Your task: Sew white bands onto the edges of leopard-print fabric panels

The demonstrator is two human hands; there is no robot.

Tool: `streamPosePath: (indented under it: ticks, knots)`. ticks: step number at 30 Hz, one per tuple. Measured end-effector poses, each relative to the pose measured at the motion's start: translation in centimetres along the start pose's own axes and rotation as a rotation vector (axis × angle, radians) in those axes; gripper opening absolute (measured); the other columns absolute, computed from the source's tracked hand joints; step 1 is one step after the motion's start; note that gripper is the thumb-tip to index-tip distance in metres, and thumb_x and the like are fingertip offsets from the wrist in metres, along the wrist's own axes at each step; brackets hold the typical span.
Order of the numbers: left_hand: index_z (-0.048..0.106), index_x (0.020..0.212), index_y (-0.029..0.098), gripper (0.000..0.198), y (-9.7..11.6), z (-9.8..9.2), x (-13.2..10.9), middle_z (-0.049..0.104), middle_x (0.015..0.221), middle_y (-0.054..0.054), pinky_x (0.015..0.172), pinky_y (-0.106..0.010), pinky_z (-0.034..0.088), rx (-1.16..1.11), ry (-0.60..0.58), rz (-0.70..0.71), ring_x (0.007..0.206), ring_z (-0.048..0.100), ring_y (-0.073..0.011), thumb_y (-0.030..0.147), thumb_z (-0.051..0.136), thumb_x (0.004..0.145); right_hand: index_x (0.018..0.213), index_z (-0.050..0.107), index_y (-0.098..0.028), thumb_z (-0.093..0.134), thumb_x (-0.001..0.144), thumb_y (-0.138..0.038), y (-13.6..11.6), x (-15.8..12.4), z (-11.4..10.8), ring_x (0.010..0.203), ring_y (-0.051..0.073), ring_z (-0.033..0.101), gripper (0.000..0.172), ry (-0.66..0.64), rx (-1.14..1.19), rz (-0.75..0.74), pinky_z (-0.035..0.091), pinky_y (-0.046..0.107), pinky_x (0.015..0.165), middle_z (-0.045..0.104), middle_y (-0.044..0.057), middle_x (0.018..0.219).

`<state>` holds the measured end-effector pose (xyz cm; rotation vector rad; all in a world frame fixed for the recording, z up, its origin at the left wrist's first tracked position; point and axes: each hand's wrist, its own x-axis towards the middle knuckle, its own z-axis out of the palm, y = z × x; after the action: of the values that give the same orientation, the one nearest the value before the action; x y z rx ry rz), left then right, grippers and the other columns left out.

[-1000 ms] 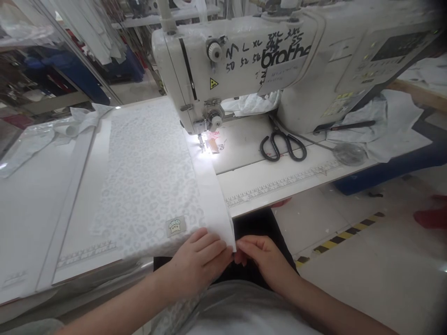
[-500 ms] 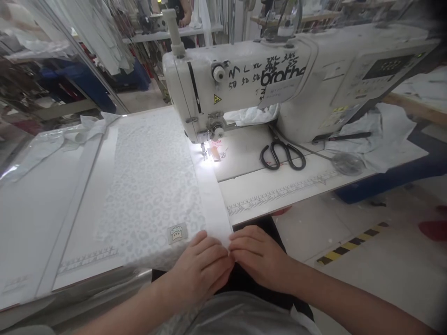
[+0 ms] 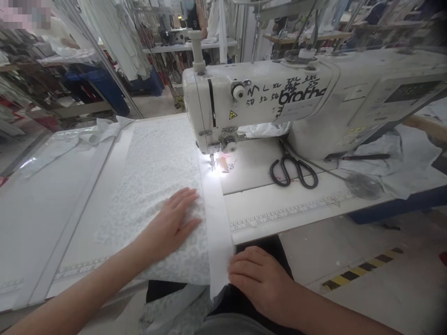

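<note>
A pale leopard-print fabric [image 3: 164, 163] lies flat on the sewing table, with a plain white band [image 3: 217, 228] along its right edge. The far end of that band passes under the lit presser foot [image 3: 212, 163] of a white sewing machine [image 3: 258, 111]. My left hand [image 3: 174, 223] rests palm down on the print, fingers stretched toward the foot and thumb apart. At the near right edge, my right hand [image 3: 260, 277] has its fingers curled on the white band, the thumb hidden from view. The cartoon patch seen earlier is hidden.
Black-handled scissors [image 3: 294, 172] lie right of the needle. A printed ruler strip [image 3: 279, 216] follows the table's front edge. Scrap cloth [image 3: 415, 158] and a dark pen-like tool [image 3: 365, 157] lie farther right. Another person [image 3: 196, 21] sits at a machine behind.
My left hand has left the near edge, moved forward and left, and opened flat on the print. My right hand stays at the band's edge. The view has shifted.
</note>
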<state>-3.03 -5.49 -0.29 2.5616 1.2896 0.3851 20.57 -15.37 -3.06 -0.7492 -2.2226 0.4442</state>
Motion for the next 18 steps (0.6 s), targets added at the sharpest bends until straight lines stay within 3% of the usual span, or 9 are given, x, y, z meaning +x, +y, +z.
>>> streamPosePath:
  ticks: [5, 8, 18]
  knots:
    - [0.039, 0.129, 0.024, 0.042, 2.1, 0.2, 0.2, 0.039, 0.140, -0.004, 0.105, -0.048, 0.034, -0.089, -0.090, -0.015, 0.133, 0.028, -0.0243, 0.039, 0.043, 0.089, 0.085, 0.061, -0.013, 0.044, 0.085, -0.004, -0.3, 0.6, -0.2, 0.079, 0.016, 0.056, 0.019, -0.015, 0.014, 0.018, 0.047, 0.030, 0.070, 0.065, 0.006, 0.080]
    - [0.042, 0.128, 0.025, 0.046, 2.4, 0.6, 0.4, 0.040, 0.140, -0.004, 0.107, -0.052, 0.029, -0.068, -0.133, -0.013, 0.133, 0.028, -0.0264, 0.044, 0.046, 0.087, 0.083, 0.061, -0.015, 0.044, 0.083, -0.003, -0.4, 0.9, -0.3, 0.074, 0.017, 0.056, 0.021, 0.025, 0.003, 0.035, 0.048, 0.030, 0.067, 0.065, 0.006, 0.077]
    - [0.043, 0.126, 0.022, 0.048, -0.4, -0.2, 3.7, 0.040, 0.139, -0.006, 0.107, -0.050, 0.027, 0.053, -0.111, 0.072, 0.133, 0.026, -0.0281, 0.048, 0.047, 0.086, 0.080, 0.060, -0.016, 0.043, 0.086, -0.004, 2.1, 4.2, -0.8, 0.074, 0.015, 0.055, 0.022, -0.008, -0.001, 0.110, 0.046, 0.028, 0.068, 0.063, 0.004, 0.078]
